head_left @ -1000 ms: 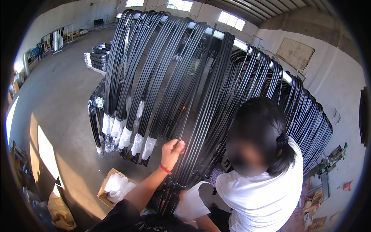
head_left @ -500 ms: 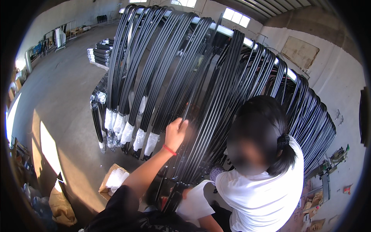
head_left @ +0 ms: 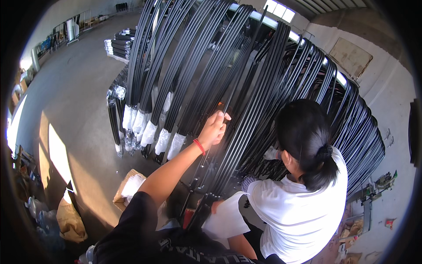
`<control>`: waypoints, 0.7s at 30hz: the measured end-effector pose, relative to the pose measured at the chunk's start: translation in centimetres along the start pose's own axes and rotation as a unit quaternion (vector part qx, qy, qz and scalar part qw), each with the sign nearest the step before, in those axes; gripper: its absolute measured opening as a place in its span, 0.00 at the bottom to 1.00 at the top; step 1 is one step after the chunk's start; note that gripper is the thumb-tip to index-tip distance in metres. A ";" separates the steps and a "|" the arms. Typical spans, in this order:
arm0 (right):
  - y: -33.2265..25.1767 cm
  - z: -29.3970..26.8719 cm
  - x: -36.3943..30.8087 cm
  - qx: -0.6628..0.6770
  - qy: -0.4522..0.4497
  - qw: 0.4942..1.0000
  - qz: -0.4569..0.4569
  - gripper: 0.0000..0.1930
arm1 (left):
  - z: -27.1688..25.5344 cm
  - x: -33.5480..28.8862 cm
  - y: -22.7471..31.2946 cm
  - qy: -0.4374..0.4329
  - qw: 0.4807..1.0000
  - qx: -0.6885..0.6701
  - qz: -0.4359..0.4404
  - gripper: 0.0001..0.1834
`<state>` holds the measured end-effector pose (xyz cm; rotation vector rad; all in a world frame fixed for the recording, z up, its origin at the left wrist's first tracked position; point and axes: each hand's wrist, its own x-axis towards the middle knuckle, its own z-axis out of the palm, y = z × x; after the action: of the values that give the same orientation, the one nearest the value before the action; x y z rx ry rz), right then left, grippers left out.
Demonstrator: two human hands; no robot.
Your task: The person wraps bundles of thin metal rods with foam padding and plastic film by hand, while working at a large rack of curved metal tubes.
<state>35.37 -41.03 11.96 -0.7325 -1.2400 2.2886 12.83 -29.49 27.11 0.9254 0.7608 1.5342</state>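
Long black strips hang bent over a pale rail in front of me. My left hand, wearing a red bracelet, is closed around a thin black strip among them. Lower down, my right hand is closed at the lower end of a black strip bundle. A white sheet lies over that wrist and hides much of the hand. Left of my left hand, several bundles end in clear plastic wrapping.
At my right, a co-worker in a white shirt reaches a gloved hand into the strips. An open cardboard box with white material stands on the floor at the left, near a brown sack. Wrapped bundles are stacked farther back.
My left hand has moved up and slightly right along the strips, still closed. The co-worker's head has turned toward the strips, and a gloved hand now shows there. My view has tilted down slightly.
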 end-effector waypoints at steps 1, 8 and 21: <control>0.1 0.2 0.2 0.000 -0.004 1.000 0.002 0.10 | -0.5 0.7 -1.3 0.057 0.990 0.102 0.082 0.19; 0.2 -0.1 -0.3 0.011 -0.009 1.000 0.009 0.10 | -4.6 3.6 -5.9 0.275 0.825 0.464 0.169 0.17; 0.5 -0.3 0.4 0.035 -0.017 0.999 -0.010 0.09 | -9.8 -3.2 -4.4 0.282 0.790 0.511 0.188 0.18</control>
<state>35.20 -40.81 11.30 -0.6550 -1.1712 2.3243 6.52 -31.71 18.06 1.4638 2.0762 1.7451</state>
